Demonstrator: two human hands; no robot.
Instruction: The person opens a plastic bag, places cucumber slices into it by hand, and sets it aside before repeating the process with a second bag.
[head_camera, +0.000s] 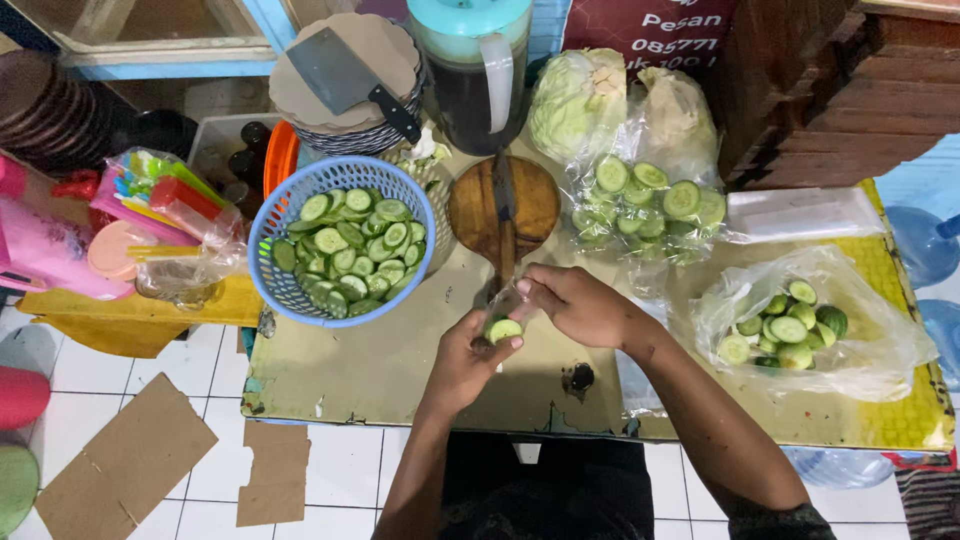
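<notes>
Together, both hands meet over the tabletop (380, 370) just below the round wooden board (470, 205). The left hand (468, 355) curls shut around a cucumber piece (503, 329), its pale green cut face upward. The right hand (578, 303), fingers bent, pinches thin clear plastic (507, 298) above it. A blue basket (290, 290) of cucumber slices sits nearby.

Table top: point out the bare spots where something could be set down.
Bare table shows between the blue basket and the near edge, left of the left hand. The far side is crowded: cutting board, cabbage, cucumber bags.
</notes>
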